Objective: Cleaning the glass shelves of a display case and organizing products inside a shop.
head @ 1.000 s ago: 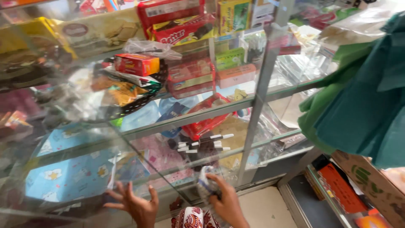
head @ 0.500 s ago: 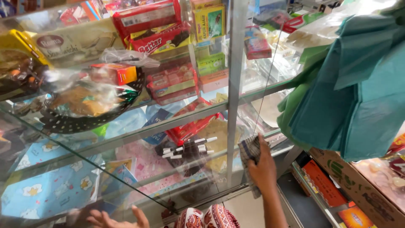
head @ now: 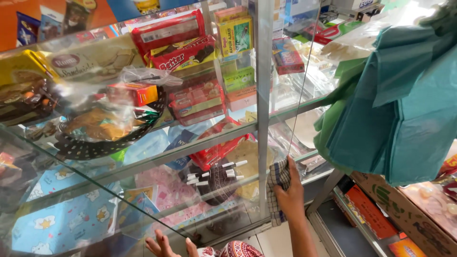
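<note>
The left hand [head: 164, 245] is cut off by the picture's bottom edge.

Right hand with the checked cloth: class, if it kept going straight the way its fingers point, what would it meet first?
The right hand presses a checked cloth against the glass panel; going on upward, it would likely just follow that pane.
</note>
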